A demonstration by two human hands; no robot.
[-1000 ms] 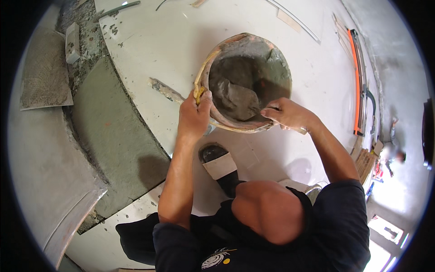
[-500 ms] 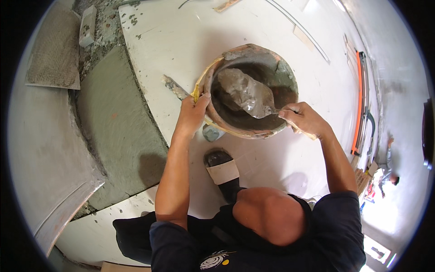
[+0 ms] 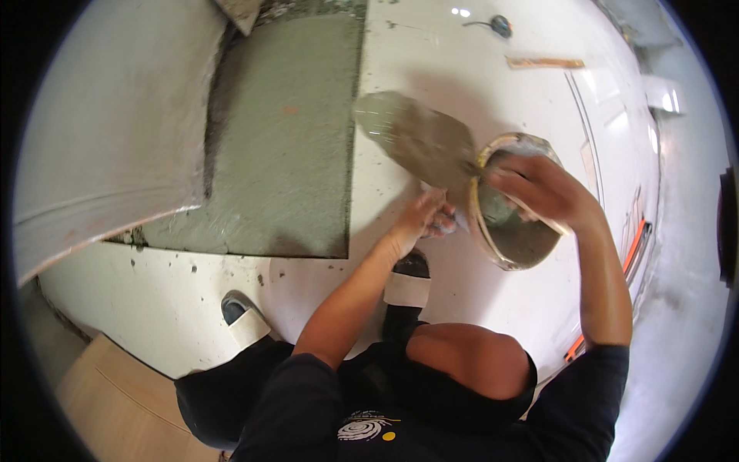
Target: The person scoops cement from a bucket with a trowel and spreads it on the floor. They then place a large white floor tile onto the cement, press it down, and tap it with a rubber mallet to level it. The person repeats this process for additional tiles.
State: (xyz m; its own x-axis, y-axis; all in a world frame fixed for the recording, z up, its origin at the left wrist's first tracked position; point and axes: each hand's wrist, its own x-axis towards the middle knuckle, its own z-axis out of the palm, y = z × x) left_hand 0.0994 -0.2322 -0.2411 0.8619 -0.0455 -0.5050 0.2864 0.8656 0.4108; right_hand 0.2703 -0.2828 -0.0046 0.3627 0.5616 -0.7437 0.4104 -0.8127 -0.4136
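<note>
the right hand (image 3: 539, 189) is closed round the handle of a trowel (image 3: 412, 131), the knuckles above the mouth of a bucket (image 3: 486, 248). the blade, blurred, spans the gap between the bucket's left rim and the right edge of the mortar bed (image 3: 269, 154), its tip just meeting that edge in this view; its height cannot be told. a load of wet mortar (image 3: 450, 146) sits mostly on the half nearer the handle. the left hand (image 3: 423, 215) is half open with fingers curled, nothing seen in its grip; whether it touches the bluish-grey lump (image 3: 444, 225) beside it is unclear.

to carry such a load well, i would keep the blade level and the wrist firm, since wet mortar will likely slide at any tilt. a smooth, low sweep should spare the glossy white floor (image 3: 308, 285) between bucket and bed from drips. the left hand does best clear of the blade's path.

half a second ago the loaded blade was inside the bucket's mouth and the left hand gripped its rim; now the blade is out to the left, that hand is off the rim, and the view has swung so that the bucket lies farther right.
</note>
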